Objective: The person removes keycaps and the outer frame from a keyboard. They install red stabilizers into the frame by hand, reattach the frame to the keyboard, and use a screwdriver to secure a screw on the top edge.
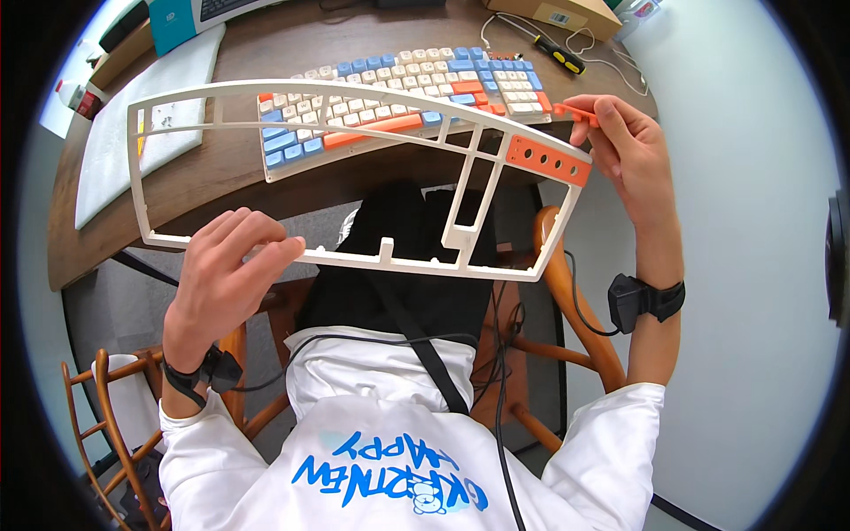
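My left hand [232, 276] grips the near rail of a white keyboard case frame [292, 87], thumb over the edge and fingers curled. The frame is held up over my lap and the desk edge, tilted, with large openings. An orange strip [547, 160] with several dark round holes sits in its far right corner. Beside that corner, my right hand [630, 152] pinches a small orange plastic piece [577, 114] between thumb and fingers. Behind the frame, a keyboard [372, 104] with white, blue and orange keycaps lies on the desk, partly covered by the frame's bars.
On the brown desk [115, 248] lie a white foam sheet [115, 168] at left and a yellow-black screwdriver [560, 55] with a white cable [611, 55] at the far right. A cardboard box [567, 16] stands behind. A white wall rises at right; wooden chair arms [580, 310] flank me.
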Motion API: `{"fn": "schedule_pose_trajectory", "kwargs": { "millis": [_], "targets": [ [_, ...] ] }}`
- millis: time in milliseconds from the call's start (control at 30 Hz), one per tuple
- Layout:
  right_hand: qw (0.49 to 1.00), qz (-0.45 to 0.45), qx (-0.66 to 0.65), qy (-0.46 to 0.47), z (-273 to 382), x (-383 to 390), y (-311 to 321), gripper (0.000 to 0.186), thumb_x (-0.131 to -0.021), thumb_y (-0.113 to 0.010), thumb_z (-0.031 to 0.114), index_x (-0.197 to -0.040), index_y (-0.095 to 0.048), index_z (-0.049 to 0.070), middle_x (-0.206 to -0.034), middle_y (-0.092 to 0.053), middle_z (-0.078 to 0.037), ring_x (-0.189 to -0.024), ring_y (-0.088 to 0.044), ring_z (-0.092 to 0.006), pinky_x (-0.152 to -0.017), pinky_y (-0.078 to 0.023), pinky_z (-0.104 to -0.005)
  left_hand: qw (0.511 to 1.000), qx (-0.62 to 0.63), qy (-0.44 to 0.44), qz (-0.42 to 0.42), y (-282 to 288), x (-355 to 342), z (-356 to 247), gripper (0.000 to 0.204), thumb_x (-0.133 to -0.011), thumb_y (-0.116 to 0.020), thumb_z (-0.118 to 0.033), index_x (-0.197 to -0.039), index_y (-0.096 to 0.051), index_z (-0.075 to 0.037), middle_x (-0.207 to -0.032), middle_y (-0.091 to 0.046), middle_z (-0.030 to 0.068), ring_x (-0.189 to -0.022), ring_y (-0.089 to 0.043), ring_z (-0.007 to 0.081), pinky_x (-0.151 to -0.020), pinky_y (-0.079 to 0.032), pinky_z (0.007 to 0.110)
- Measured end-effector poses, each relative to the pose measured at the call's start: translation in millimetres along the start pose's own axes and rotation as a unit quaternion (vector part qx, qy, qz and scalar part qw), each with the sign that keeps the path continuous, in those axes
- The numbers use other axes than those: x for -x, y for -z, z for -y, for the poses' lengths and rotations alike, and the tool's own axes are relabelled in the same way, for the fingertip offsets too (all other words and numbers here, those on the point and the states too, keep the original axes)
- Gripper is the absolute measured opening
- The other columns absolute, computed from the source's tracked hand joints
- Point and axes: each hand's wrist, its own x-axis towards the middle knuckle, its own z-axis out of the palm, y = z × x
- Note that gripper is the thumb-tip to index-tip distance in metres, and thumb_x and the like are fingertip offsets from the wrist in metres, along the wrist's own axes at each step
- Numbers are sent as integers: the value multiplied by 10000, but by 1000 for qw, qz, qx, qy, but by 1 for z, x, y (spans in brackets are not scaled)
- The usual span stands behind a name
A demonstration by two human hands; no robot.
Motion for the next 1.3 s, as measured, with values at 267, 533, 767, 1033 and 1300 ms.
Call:
{"fn": "schedule_pose_trajectory", "kwargs": {
  "millis": [267, 533, 767, 1033, 1300],
  "targets": [
    [994, -23, 103, -16, -23, 7, -9, 295, -1063, -545, 240, -1051, -718, 2, -743, -708, -17, -500, -376, 13, -456, -297, -175, 1000, 10, -17, 21, -8, 1, -5, 206, -755, -775, -60, -941, -686, -72, -817, -609, 44, -691, -590, 173, -582, -466, 294],
    [993, 58, -29, -103, -30, 19, -6, 267, -1051, -565, 255, -1007, -707, 33, -672, -593, 42, -468, -386, 27, -400, -250, -155, 999, 9, -13, 38, -11, 4, -1, 225, -729, -779, -62, -936, -692, -69, -802, -607, 47, -687, -591, 178, -578, -452, 293],
    [986, 76, -82, -123, -51, 22, -1, 253, -1041, -572, 249, -1012, -704, 34, -696, -616, 31, -483, -419, 23, -401, -274, -148, 999, 22, -18, 40, -18, 5, -2, 241, -720, -780, -59, -945, -695, -65, -805, -610, 47, -689, -596, 179, -578, -456, 303],
    [982, 125, -95, -103, -54, 27, 1, 204, -970, -624, 155, -1067, -708, -3, -918, -727, -65, -793, -682, -74, -696, -548, -198, 998, 25, -36, 46, -21, 3, -2, 281, -700, -784, -48, -969, -705, -69, -809, -612, 45, -674, -573, 173, -565, -423, 305],
    [979, 180, -36, -93, -42, 33, 5, 185, -940, -630, 109, -1043, -735, -2, -919, -739, -69, -778, -686, -80, -692, -537, -190, 997, 24, -36, 58, -25, 5, -1, 270, -719, -799, -52, -972, -709, -80, -810, -602, 36, -676, -555, 160, -559, -404, 299]
  ]
}}
